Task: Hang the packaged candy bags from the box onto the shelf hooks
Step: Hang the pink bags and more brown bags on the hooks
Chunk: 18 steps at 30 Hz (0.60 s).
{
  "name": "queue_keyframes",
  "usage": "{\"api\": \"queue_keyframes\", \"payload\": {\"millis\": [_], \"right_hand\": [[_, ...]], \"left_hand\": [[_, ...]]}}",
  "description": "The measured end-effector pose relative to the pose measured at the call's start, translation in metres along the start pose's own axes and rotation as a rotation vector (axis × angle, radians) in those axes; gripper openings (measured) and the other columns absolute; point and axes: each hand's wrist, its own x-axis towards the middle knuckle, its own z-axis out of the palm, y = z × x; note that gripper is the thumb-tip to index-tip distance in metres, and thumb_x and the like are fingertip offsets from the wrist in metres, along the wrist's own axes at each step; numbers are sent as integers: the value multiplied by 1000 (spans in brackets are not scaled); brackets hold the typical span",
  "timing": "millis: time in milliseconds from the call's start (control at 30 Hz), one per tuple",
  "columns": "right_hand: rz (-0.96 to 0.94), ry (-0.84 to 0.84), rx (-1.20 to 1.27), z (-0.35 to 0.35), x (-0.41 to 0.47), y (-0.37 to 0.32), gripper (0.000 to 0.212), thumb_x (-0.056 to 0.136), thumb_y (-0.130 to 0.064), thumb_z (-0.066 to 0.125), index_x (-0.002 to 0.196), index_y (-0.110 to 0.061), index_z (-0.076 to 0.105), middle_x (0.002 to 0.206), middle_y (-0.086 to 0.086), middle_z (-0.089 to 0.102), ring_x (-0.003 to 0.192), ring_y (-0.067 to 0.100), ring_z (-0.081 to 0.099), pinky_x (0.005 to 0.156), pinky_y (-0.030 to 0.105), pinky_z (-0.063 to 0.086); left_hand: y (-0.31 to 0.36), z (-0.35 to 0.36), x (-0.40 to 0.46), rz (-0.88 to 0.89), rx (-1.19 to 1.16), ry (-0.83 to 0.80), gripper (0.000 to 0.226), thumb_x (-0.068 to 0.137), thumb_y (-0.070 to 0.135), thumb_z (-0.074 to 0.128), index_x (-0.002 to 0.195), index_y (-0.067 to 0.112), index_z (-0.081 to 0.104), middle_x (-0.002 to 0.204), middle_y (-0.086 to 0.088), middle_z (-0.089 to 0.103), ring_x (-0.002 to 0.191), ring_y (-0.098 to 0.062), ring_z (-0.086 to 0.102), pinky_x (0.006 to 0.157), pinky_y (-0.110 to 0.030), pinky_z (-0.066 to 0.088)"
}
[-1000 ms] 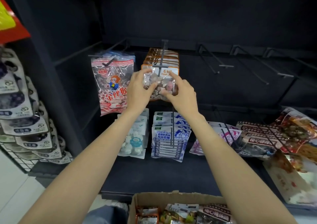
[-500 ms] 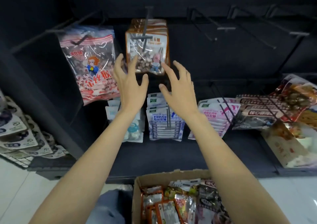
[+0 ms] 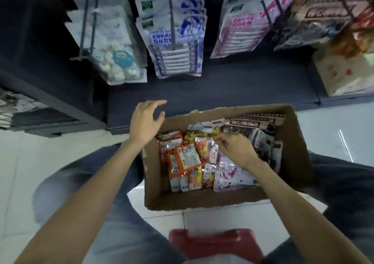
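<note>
the cardboard box (image 3: 295, 142) is sitting on the tiled floor between the person's knees, directly below the shelf hooks (image 3: 172, 20), so that bags are travelling only a short way from box to hook. the candy bags (image 3: 188, 158) are lying loosely piled inside it, orange packs on the left, purple-and-white packs (image 3: 228, 172) on the right, dark packs (image 3: 253, 122) along the far wall.

the right hand (image 3: 236, 148) is reaching into the middle of the pile; its fingertips are curling down and appear to be pinching the top edge of a clear bag with yellow and red contents (image 3: 206, 146), probably near the hang hole, which suits threading onto a hook. whether the pinch is fully closed cannot be told.

the left hand (image 3: 144, 122) is hovering over the near-left corner of the box, fingers spread and slightly bent, holding nothing; it is likely waiting to steady the bag.

the lower hooks are already carrying blue-printed bags (image 3: 176, 41), white candy bags (image 3: 113, 41) and pink-printed bags (image 3: 240, 26).
</note>
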Motion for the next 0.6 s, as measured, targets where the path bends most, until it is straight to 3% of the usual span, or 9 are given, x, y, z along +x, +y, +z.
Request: {"api": "queue_keyframes", "payload": {"millis": [100, 267, 400, 467, 600], "right_hand": [[125, -153, -62, 27, 1, 34, 24, 96, -21, 47, 115, -24, 63, 94, 7, 70, 84, 27, 67, 63, 32, 49], [294, -311, -3, 72, 16, 63, 34, 97, -17, 46, 129, -22, 55, 110, 7, 67, 84, 24, 66, 70, 35, 57], [412, -385, -13, 107, 23, 72, 40, 96, -20, 49, 137, -17, 46, 122, 12, 62, 104, 30, 63, 84, 38, 55], [443, -377, -9, 121, 25, 73, 42, 96, -20, 51, 137, -13, 44, 122, 16, 61, 108, 33, 61, 83, 37, 51], [510, -341, 61, 141, 37, 72, 46, 95, -16, 51, 138, -12, 37, 105, 17, 64, 94, 33, 64, 76, 38, 55]], "left_hand": [[-22, 24, 1, -126, 134, -157, 42, 93, 20, 57, 134, 17, 52, 132, -9, 56, 123, -33, 46, 101, -46, 39], [-35, 50, -6, -148, 257, -274, 46, 94, 23, 54, 139, 15, 47, 139, -8, 49, 128, -33, 40, 104, -48, 35], [-38, 60, -10, -129, 275, -259, 48, 92, 22, 55, 139, 14, 46, 139, -7, 48, 128, -31, 38, 105, -49, 34], [-39, 61, -10, -123, 276, -241, 49, 91, 19, 56, 139, 15, 46, 137, -7, 49, 127, -31, 39, 104, -48, 34], [-42, 63, -12, -78, 281, -207, 51, 87, 12, 58, 137, 14, 48, 133, -7, 51, 122, -31, 42, 100, -49, 38]]}}
